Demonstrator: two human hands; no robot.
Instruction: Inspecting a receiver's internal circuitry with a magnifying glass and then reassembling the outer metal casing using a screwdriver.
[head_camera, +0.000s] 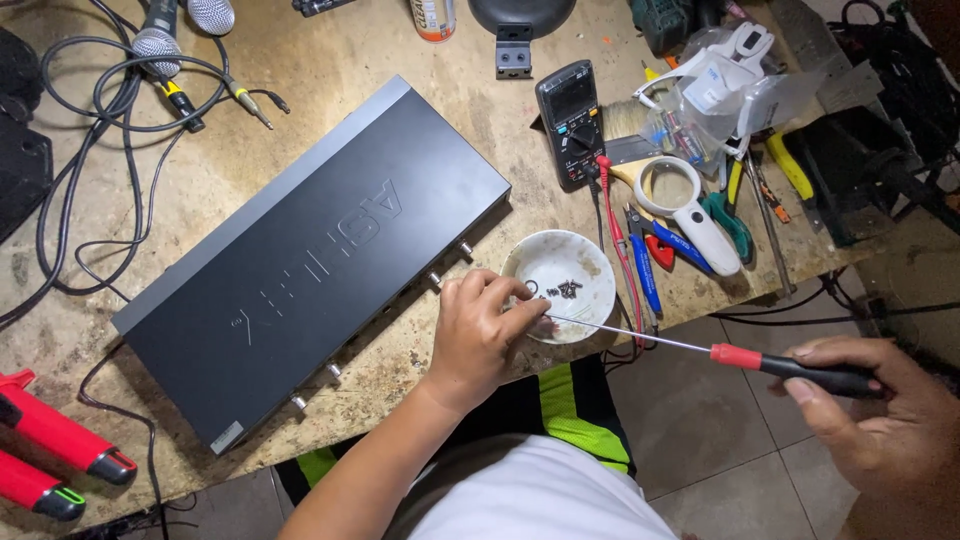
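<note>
My left hand (478, 335) pinches the screwdriver (700, 347) tip at the white bowl (590, 300) of loose screws (566, 290), right hand (880, 410) gripping the handle; black case (310, 260) lies closed on table (330, 60).

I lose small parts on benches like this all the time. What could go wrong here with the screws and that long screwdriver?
The white bowl of screws sits right at the bench edge; a nudge from the left hand might tip it to the floor. The right hand holds the screwdriver far back, so its tip near the fingers may wander and drop a screw. Meter leads beside the bowl could snag.
</note>
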